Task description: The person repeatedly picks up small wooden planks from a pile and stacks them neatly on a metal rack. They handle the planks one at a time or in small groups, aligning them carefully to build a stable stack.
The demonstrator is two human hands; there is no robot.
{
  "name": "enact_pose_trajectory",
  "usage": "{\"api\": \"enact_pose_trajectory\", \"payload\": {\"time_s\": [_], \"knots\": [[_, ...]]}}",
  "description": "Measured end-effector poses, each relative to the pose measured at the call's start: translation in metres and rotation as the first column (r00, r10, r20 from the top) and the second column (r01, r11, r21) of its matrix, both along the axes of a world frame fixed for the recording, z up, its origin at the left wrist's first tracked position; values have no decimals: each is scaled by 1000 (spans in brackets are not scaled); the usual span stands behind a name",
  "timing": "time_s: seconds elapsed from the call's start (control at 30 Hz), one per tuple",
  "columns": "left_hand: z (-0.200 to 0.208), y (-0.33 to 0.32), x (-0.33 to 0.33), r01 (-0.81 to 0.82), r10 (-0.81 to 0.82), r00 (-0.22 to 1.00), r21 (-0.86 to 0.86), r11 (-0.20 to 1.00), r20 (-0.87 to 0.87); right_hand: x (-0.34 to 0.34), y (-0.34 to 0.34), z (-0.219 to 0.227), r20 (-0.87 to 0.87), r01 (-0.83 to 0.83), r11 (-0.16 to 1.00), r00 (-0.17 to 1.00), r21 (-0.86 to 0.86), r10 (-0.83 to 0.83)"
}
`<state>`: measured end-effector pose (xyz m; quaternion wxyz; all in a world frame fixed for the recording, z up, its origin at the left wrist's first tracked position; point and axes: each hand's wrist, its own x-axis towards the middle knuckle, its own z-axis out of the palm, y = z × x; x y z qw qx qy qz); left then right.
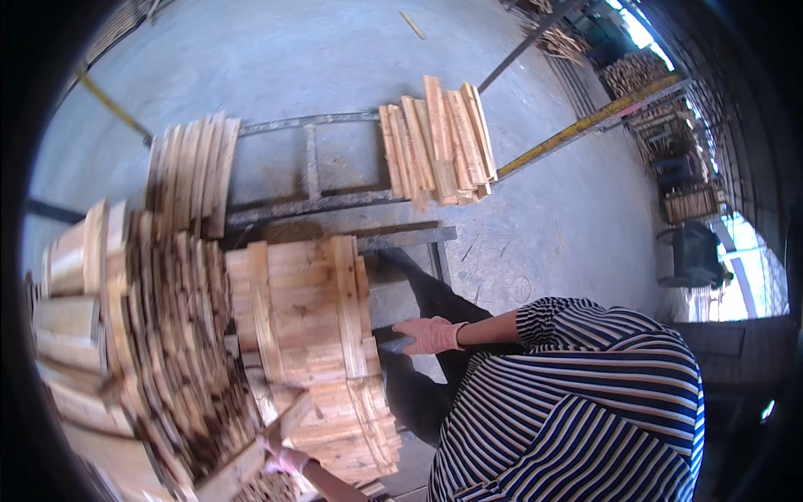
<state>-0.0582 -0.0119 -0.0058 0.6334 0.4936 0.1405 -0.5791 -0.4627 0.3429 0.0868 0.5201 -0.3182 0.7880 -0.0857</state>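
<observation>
While the gloved left hand has its fingers closed on one wooden board, slanted between slat stack and plank panel, the gloved right hand hangs apart, fingers loosely extended, apparently empty; board: probably stiff, fairly light, rough rather than slippery, hardly fragile, perhaps splintery; best hold: opposite long edges, near mid-length.

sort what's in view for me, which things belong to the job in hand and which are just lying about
Likely part of the job:
- left hand, gripping a board
- right hand, seemingly empty
- wooden panels
- stacked planks beside them

Likely just lying about:
- loose stick on the floor
- far woodpile
</observation>
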Motion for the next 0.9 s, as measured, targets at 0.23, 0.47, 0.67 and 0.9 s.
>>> {"api": "enact_pose_trajectory", "payload": {"time_s": [0.23,0.47,0.67,0.9], "knots": [[14,130,-168,130,-876,-253,912,389,410,-208,46,-77,-103,266,959,956,-101,-276],[-87,193,-469,772,-932,-335,607,-188,137,-463,196,-157,-473,720,689,582,-77,-661],[-123,322,-787,737,-697,-669,106,-668,258,-660,345,-203,-725,741,624,569,249,-387],[-184,435,-970,630,-551,-714,51,-775,433,-732,273,-243,-264,965,260,239,-44,-934]]}}
